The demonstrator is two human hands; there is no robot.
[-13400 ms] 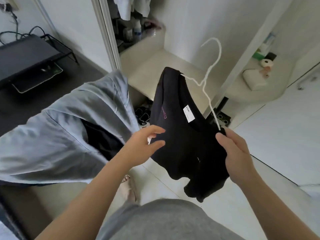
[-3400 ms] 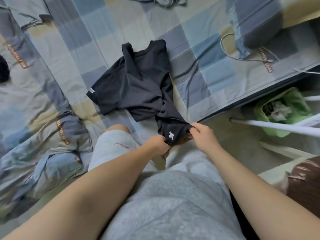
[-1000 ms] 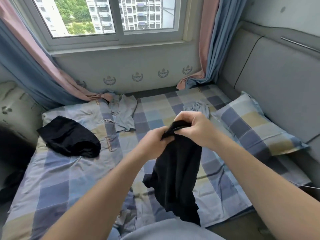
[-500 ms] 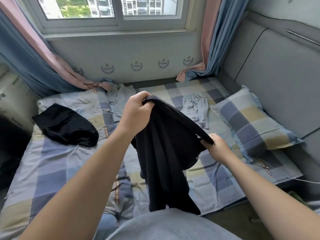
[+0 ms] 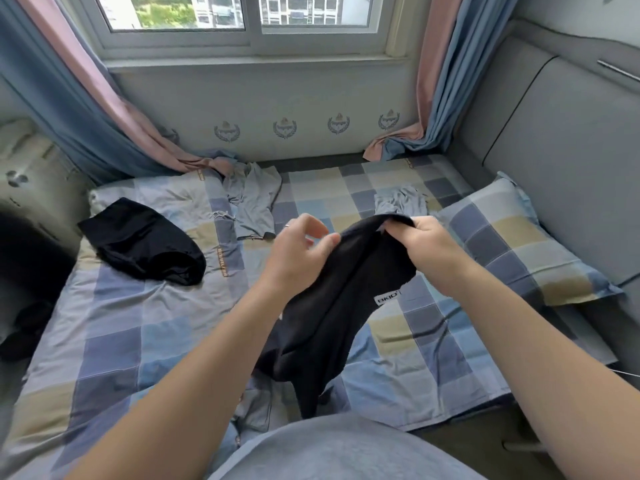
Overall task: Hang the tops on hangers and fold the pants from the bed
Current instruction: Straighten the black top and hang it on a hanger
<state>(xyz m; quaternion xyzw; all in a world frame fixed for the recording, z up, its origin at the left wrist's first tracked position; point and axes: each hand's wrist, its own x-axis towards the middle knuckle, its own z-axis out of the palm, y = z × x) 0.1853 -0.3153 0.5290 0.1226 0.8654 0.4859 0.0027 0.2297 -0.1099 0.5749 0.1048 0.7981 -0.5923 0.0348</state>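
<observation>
Right hand (image 5: 427, 245) is clutching the top edge of the black garment (image 5: 332, 306), grip curled tight on the fabric. Left hand (image 5: 298, 258) grip is sitting half spread, fingertips touching the same edge. Garment is hanging above the bed (image 5: 121, 334), lower end trailing onto it. A dark bundle (image 5: 142, 244) is lying far left.

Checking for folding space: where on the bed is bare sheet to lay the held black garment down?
Bare sheet near-left, between the folded black clothing and the held black garment; also right of it, before the pillow. Crowded by the window: a flat grey garment and a crumpled grey garment.
</observation>
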